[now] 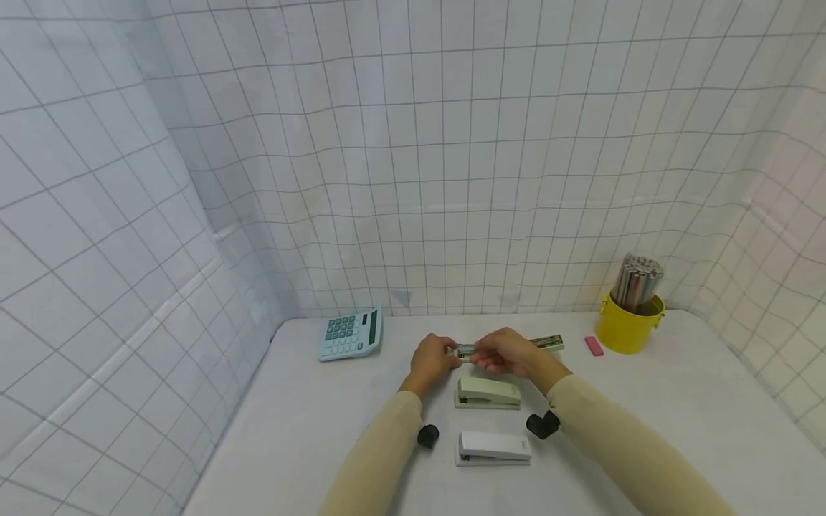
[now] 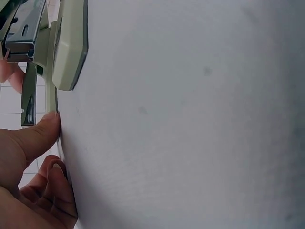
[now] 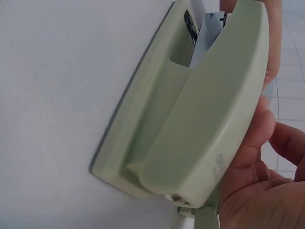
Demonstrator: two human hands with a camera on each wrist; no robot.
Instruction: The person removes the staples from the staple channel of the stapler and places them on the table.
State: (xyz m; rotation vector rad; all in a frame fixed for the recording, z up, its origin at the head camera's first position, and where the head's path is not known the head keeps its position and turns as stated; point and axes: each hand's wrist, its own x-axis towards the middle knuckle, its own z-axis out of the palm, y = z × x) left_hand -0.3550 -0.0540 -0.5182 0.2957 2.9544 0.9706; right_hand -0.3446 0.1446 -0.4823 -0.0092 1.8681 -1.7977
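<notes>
Farthest of the staplers, a pale green stapler lies opened out, its upper part stretching right beyond my right hand. My left hand pinches the left end of its base between thumb and fingers. The curled fingers of my right hand grip the opened stapler near its middle; their exact contact is hidden in the right wrist view. Just in front stands a second pale green stapler, which fills much of the right wrist view. Nearest to me is a white stapler.
A light blue calculator lies at the back left. At the back right a yellow bucket holds a bundle of pencils, with a pink eraser beside it. A white gridded curtain surrounds the table.
</notes>
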